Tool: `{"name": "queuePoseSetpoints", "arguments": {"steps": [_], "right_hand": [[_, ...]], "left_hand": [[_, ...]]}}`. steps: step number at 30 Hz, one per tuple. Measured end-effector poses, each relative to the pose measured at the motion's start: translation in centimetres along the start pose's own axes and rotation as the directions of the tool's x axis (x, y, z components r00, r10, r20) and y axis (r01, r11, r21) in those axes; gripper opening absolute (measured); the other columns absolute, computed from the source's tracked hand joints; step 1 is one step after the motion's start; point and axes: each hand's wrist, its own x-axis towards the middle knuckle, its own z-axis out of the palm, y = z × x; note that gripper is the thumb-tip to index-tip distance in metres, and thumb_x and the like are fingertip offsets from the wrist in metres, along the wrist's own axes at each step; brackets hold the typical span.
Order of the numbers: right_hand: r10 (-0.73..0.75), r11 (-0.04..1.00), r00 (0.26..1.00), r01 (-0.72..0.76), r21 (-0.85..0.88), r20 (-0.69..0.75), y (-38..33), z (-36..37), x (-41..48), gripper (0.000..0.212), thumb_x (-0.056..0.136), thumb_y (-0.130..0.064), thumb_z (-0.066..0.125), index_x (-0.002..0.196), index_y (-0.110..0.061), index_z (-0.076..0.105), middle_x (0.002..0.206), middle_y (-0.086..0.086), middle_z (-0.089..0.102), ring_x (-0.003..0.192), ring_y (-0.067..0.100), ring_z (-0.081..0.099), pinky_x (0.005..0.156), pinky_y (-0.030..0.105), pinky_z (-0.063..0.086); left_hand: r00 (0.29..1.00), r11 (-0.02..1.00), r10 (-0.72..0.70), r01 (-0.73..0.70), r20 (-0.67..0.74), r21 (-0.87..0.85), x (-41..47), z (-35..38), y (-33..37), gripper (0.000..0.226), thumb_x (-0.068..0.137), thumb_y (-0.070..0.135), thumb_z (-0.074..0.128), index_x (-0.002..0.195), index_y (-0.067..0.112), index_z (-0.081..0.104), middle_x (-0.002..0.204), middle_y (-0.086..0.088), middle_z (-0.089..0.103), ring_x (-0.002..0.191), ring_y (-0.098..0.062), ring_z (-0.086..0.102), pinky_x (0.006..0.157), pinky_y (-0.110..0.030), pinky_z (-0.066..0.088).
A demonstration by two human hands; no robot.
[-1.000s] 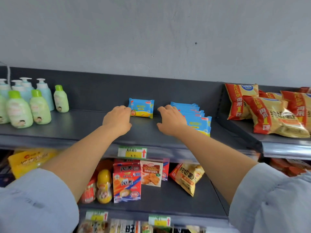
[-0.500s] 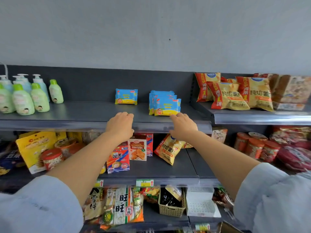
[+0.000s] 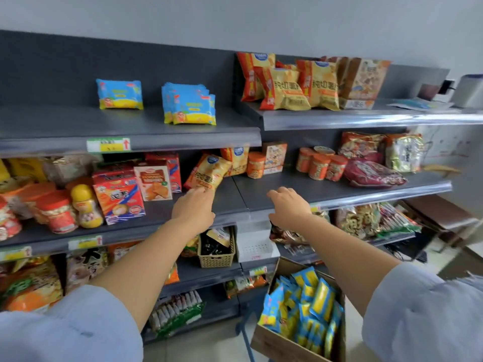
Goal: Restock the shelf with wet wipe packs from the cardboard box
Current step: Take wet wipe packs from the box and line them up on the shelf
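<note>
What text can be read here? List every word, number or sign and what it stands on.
"纯切薯", likely: on the yellow chip bags.
"泡芙", likely: on the red box.
Red up arrow: on the price tag; its figures are blurred.
Too small or blurred to read: print on the wet wipe packs, the biscuit box and the jars.
</note>
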Motion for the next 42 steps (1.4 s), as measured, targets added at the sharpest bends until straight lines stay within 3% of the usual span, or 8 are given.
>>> {"name": "queuePoseSetpoints", "arguments": {"steps": [6, 20, 26, 30, 34, 37, 40, 42], "right_hand": [[0.051, 0.999, 0.991, -0.051, -0.004, 0.12, 6.7, 4.9, -1.9, 0.038, 0.089, -0.025, 0.057, 0.125, -0.015, 0.05, 0.128, 0.01, 0.048, 0.123, 0.031, 0.042, 0.093, 0.041, 0.046], [0.054, 0.995, 0.894, -0.086, 0.051, 0.444, 18.6, 19.5, -1.4, 0.049, 0.091, -0.023, 0.058, 0.138, -0.016, 0.043, 0.136, 0.009, 0.042, 0.129, 0.029, 0.037, 0.099, 0.041, 0.044], [0.044, 0.992, 0.873, -0.098, 0.085, 0.485, 19.6, 26.5, -0.6, 0.043, 0.091, -0.018, 0.056, 0.133, -0.015, 0.047, 0.131, 0.01, 0.045, 0.125, 0.029, 0.039, 0.092, 0.038, 0.043], [0.006, 0.991, 0.855, -0.076, 0.113, 0.518, 18.6, 32.2, 0.6, 0.042, 0.094, -0.018, 0.054, 0.135, -0.016, 0.046, 0.132, 0.009, 0.046, 0.129, 0.028, 0.037, 0.098, 0.038, 0.042], [-0.088, 0.988, 0.845, 0.007, 0.154, 0.527, 16.6, 37.1, 2.3, 0.053, 0.096, -0.015, 0.05, 0.146, -0.023, 0.034, 0.15, 0.003, 0.033, 0.139, 0.026, 0.026, 0.106, 0.04, 0.038], [-0.164, 0.983, 0.833, 0.097, 0.154, 0.528, 15.2, 39.4, 3.4, 0.06, 0.095, -0.006, 0.048, 0.149, -0.023, 0.029, 0.157, -0.001, 0.023, 0.143, 0.025, 0.02, 0.107, 0.042, 0.038], [-0.164, 0.986, 0.825, 0.143, 0.082, 0.541, 14.5, 40.9, 3.9, 0.06, 0.091, -0.004, 0.051, 0.146, -0.021, 0.034, 0.147, 0.005, 0.033, 0.136, 0.028, 0.03, 0.099, 0.042, 0.044], [-0.133, 0.986, 0.828, 0.169, -0.016, 0.545, 14.3, 41.2, 3.8, 0.048, 0.091, -0.009, 0.054, 0.137, -0.018, 0.045, 0.137, 0.008, 0.037, 0.128, 0.03, 0.036, 0.094, 0.039, 0.044]], "left_hand": [[0.988, 0.995, 0.09, -0.086, 0.124, -0.04, 1.0, 6.5, 7.1, 0.044, 0.093, 0.024, 0.055, 0.134, 0.015, 0.043, 0.132, -0.004, 0.049, 0.127, -0.023, 0.041, 0.092, -0.038, 0.045], [0.872, 0.997, 0.072, -0.051, 0.484, -0.055, 2.6, 24.1, 17.8, 0.029, 0.091, 0.019, 0.056, 0.119, 0.015, 0.056, 0.121, -0.006, 0.054, 0.114, -0.026, 0.05, 0.085, -0.04, 0.05], [0.807, 0.999, 0.04, -0.034, 0.589, -0.021, 2.1, 30.9, 17.9, 0.023, 0.091, 0.02, 0.058, 0.112, 0.014, 0.056, 0.115, -0.006, 0.053, 0.11, -0.026, 0.05, 0.079, -0.037, 0.046], [0.774, 0.999, -0.003, -0.023, 0.633, 0.033, 2.0, 34.9, 16.9, 0.02, 0.09, 0.018, 0.058, 0.109, 0.013, 0.055, 0.114, -0.006, 0.052, 0.111, -0.027, 0.051, 0.073, -0.035, 0.042], [0.752, 0.999, -0.035, 0.016, 0.658, 0.035, 2.1, 37.8, 15.7, 0.025, 0.085, 0.015, 0.065, 0.091, 0.015, 0.041, 0.103, -0.008, 0.056, 0.093, -0.03, 0.058, 0.06, -0.037, 0.039], [0.761, 0.999, -0.021, 0.042, 0.648, -0.016, 2.6, 39.0, 15.2, 0.026, 0.083, 0.011, 0.064, 0.086, 0.015, 0.039, 0.094, -0.007, 0.055, 0.079, -0.027, 0.053, 0.057, -0.037, 0.039], [0.772, 0.996, -0.009, 0.066, 0.635, -0.067, 2.9, 39.2, 15.1, 0.018, 0.082, 0.01, 0.064, 0.086, 0.015, 0.046, 0.094, -0.005, 0.056, 0.08, -0.025, 0.053, 0.058, -0.035, 0.039], [0.774, 0.985, -0.022, 0.126, 0.633, -0.119, 2.6, 39.2, 14.8, 0.017, 0.081, 0.01, 0.067, 0.085, 0.017, 0.053, 0.098, -0.002, 0.059, 0.085, -0.023, 0.057, 0.059, -0.033, 0.04]]}}
